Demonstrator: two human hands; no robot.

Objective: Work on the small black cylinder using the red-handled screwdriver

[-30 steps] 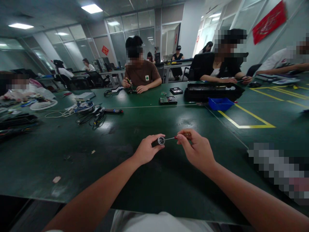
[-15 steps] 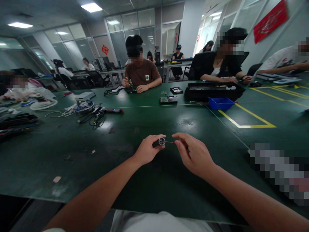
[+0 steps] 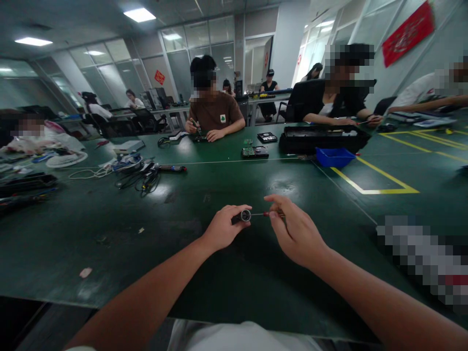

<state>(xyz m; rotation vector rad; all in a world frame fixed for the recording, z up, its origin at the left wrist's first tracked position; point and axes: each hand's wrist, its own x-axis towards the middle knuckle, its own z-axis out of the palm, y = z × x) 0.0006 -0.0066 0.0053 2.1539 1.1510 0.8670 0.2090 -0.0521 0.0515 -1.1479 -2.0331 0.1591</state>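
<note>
My left hand [image 3: 224,226] is closed round a dark cylindrical part with a round metallic end [image 3: 245,215] that faces me. To its right, my right hand [image 3: 298,231] pinches the red handle of a thin screwdriver [image 3: 266,214]. The screwdriver lies roughly level, and its shaft points left to the side of the cylinder; whether the tip sits inside cannot be made out. Both hands are above the green table [image 3: 219,287] near its front edge.
Cables [image 3: 148,180] and a dark pen-like tool [image 3: 171,168] lie ahead on the left. Beyond my hands are a circuit-board device [image 3: 255,152], a blue tray [image 3: 334,157] and a long black casing [image 3: 323,139]. Several people sit around. A blurred-out object [image 3: 426,256] is at right.
My right hand has shifted slightly right and its fingers have moved on the handle, so more of the screwdriver's red handle shows. My left hand is nearly still.
</note>
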